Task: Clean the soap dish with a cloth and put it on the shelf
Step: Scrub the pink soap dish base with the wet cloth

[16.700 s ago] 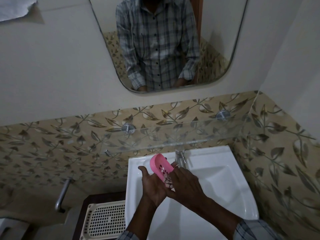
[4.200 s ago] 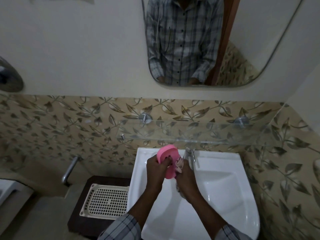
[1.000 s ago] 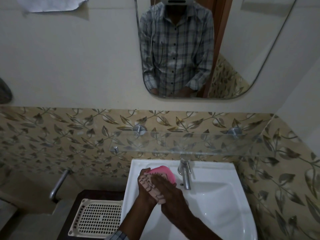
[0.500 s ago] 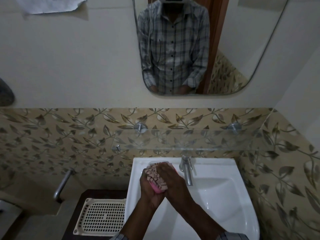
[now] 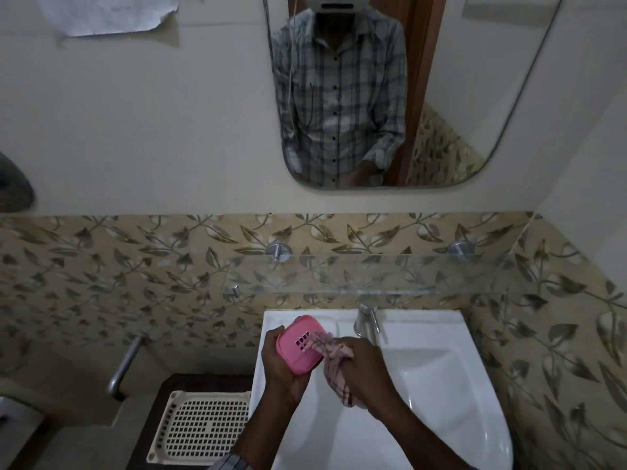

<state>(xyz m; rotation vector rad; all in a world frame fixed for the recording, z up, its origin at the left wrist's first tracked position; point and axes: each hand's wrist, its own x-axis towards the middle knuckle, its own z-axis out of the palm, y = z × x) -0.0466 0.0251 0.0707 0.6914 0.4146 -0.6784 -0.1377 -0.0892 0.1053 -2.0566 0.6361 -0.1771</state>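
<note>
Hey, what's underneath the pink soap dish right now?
The left hand grips the soap dish from beneath, above the left edge of the white sink. The right hand holds a checked cloth against its slotted face. The side against the left palm is hidden.

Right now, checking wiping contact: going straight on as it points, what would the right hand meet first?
Probably the soap dish in the left hand, through the cloth the right hand grips; depth unclear.

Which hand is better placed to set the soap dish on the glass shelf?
Left, probably. The left hand grips the pink soap dish over the sink, below the glass shelf. The right hand is full of cloth, so it would need a handover.
</note>
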